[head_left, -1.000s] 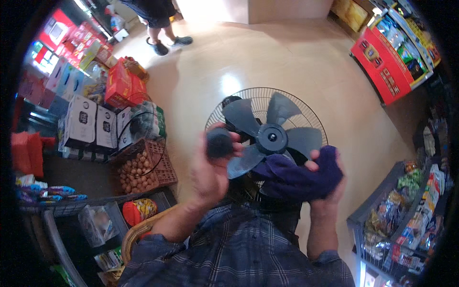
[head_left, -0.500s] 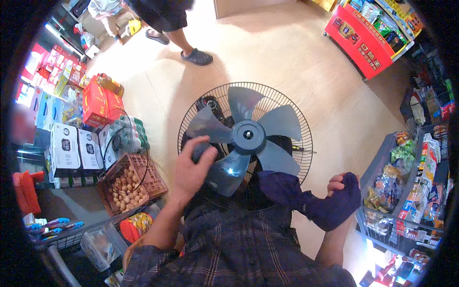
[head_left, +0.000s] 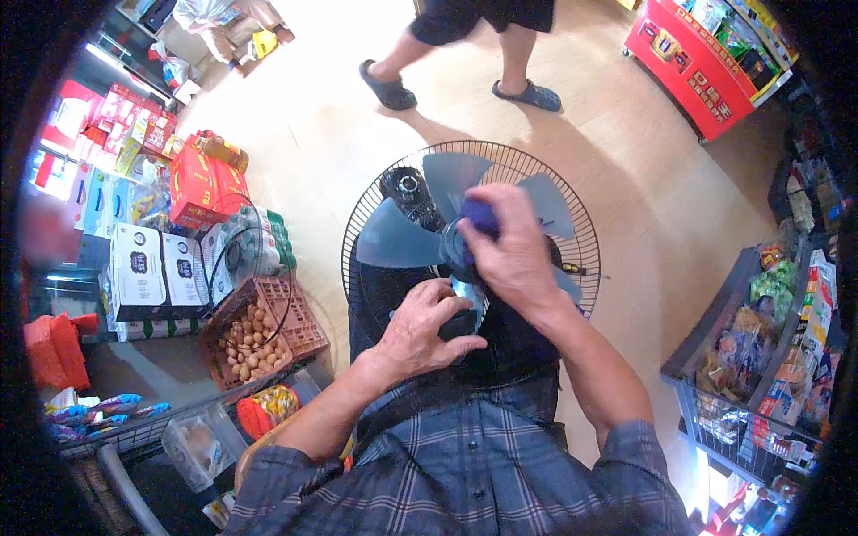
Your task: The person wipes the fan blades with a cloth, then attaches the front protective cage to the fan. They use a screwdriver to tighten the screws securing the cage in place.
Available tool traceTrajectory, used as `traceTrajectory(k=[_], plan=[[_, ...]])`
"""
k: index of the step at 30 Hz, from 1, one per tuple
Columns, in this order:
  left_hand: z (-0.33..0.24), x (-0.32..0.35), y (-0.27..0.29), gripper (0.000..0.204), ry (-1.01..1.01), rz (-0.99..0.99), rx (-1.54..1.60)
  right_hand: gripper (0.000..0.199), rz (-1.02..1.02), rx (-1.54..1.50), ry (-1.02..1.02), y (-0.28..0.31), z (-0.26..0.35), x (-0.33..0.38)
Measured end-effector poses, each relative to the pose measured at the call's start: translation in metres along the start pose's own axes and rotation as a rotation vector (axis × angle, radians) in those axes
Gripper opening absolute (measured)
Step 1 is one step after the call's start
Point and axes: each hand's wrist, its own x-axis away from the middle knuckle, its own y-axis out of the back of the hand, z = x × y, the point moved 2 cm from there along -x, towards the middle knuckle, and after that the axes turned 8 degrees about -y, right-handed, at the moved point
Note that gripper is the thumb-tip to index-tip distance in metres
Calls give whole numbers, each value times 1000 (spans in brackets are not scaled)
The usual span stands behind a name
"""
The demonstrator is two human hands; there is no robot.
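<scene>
While shoppers' legs pass on the pale shop floor (head_left: 375, 152), a person in a plaid shirt bends over a fan (head_left: 471, 259) whose front guard is off, its round wire grille (head_left: 585, 268) lying open toward the camera. One fan is in view; at least three translucent blue blades (head_left: 393, 239) show, and the hands may hide more. The right hand (head_left: 509, 255) presses a dark blue cloth (head_left: 478, 214) against the hub, fingers curled narrow around the wad. The left hand (head_left: 424, 330) is half open, its fingertips resting on the lower blade as if to steady it. By the look of it, the step in hand is wiping the hub and blades clean; the next move would seem to call for turning the blades under the bracing hand so that a fresh face meets the cloth, with light pressure so the thin plastic does not flex.

To the person's left stands one brown crate of eggs (head_left: 259, 335), too many to count, beside two white cartons (head_left: 161, 268) and red boxes (head_left: 201, 183). On the right, one red display rack (head_left: 693, 76) and one wire shelf of snack packets (head_left: 760, 357) edge the floor. Two sandalled feet (head_left: 389, 85) of one passer-by show at the top.
</scene>
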Motion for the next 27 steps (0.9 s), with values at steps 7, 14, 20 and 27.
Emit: traceTrajectory(k=[7, 14, 20, 27], plan=[[1, 0, -6, 46, 90, -21, 8, 32, 189, 503, 66, -30, -29, -11], [1, -1, -6, 46, 130, -21, 54, 26, 161, -411, -662, 41, -55, -2], [9, 6, 1, 40, 151, -147, 88, 51, 326, -908, -875, 101, -11, 85], [9, -8, 6, 33, 195, -131, 198, 52, 1001, -904, -884, 114, 2, 159]])
